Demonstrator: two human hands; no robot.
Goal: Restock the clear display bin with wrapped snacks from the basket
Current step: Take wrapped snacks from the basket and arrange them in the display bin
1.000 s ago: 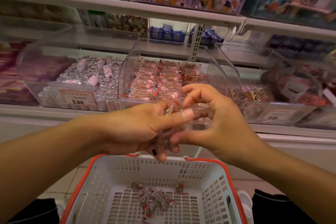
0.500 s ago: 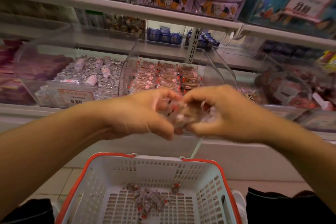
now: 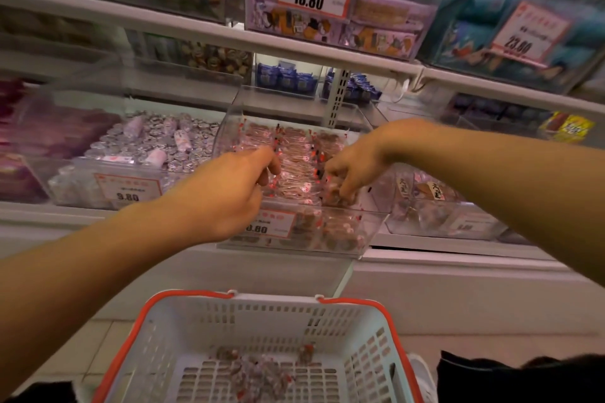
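Both of your hands are over the clear plastic display bin (image 3: 366,229) on the lower shelf, so you're in the placing step. Your left hand (image 3: 226,196) reaches in from the near left, fingers curled down at the packets; whether it actually pinches one, I cannot tell through the blur. Your right hand (image 3: 347,170) comes in from the right with fingertips bunched around a small cluster of clear-wrapped brown snacks with red ends (image 3: 340,196), held just above the front right of the pile.

Now the bin itself: tidy rows of the same wrapped snacks (image 3: 294,154) fill its back and middle, and more show through the front wall beside the red-bordered price tag (image 3: 271,222). It looks well stocked already.

Down below, the white slotted plastic basket with the orange rim (image 3: 262,317) sits near your feet, and only a thin scatter of wrapped snacks (image 3: 252,370) lies on its floor. I'd judge you're most of the way through, with this handful to set down and a few more to follow.

Neighbouring clear bins hold silver-wrapped sweets (image 3: 157,144) on the left and brown packets (image 3: 425,193) on the right.
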